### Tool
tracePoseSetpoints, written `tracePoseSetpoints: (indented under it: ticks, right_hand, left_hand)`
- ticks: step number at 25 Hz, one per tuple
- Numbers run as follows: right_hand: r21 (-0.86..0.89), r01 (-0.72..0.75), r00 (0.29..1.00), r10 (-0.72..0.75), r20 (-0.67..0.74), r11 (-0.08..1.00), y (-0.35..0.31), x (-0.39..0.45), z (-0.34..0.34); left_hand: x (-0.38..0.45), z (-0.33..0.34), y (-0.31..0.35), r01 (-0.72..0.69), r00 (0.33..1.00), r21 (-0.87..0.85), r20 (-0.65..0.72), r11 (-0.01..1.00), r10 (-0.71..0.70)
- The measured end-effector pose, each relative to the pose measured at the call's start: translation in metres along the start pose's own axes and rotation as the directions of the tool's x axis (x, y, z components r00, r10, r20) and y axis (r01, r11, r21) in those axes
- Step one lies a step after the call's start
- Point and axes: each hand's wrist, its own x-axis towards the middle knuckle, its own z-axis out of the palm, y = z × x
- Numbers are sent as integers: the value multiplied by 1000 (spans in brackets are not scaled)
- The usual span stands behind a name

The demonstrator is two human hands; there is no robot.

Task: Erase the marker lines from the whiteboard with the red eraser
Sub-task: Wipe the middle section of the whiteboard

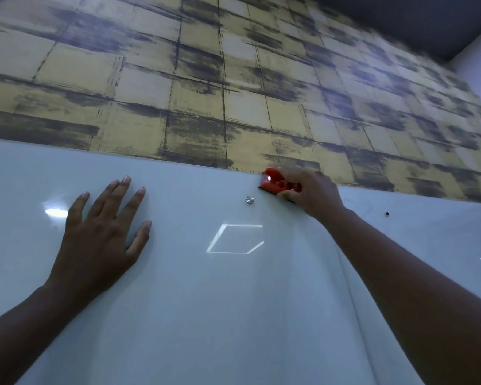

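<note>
Gripping the red eraser [279, 184], my right hand [314, 195] presses it against the whiteboard [233, 301] at the board's top edge, right of centre in the frame, just above and right of a small silver mounting stud [250, 200]. My left hand [103, 234] lies flat on the board at centre left, fingers spread, holding nothing. I see a faint trace at the right of the board that may be marker, though it is too dim to tell. Patterned yellow-and-grey wallpaper [233, 79] fills the upper frame.
</note>
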Motion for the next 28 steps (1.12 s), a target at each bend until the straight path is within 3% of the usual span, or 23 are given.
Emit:
tracePoseSetpoints:
  ticks: [3,9,12,15,18,23,28]
  right_hand:
    - [-17,-170,985,170,13,985,26,-13,8]
    - [-94,-192,979,184,-93,977,-1,-57,39]
    - [-116,-97,981,75,-180,988,-41,-90,49]
    - [-174,142,967,-174,-185,975,-76,-140,59]
    - [-228,242,939,-287,-188,943,-64,-147,60]
    - [-159,-106,970,67,-232,982,3,-83,53]
    - [-76,-377,915,358,-187,923,45,-76,42]
  left_hand:
    - [-3,-3,7,-11,1000,4,-25,1000,11]
    - [-17,0,49,-72,997,21,8,997,71]
    - [-25,8,59,-16,1000,27,10,1000,16]
    - [-30,9,62,-14,1000,36,-3,999,14]
    - [-29,5,63,-14,1000,34,-1,999,14]
    - [-33,3,65,7,1000,25,18,1000,-8]
    - [-45,1,73,48,998,5,39,999,-48]
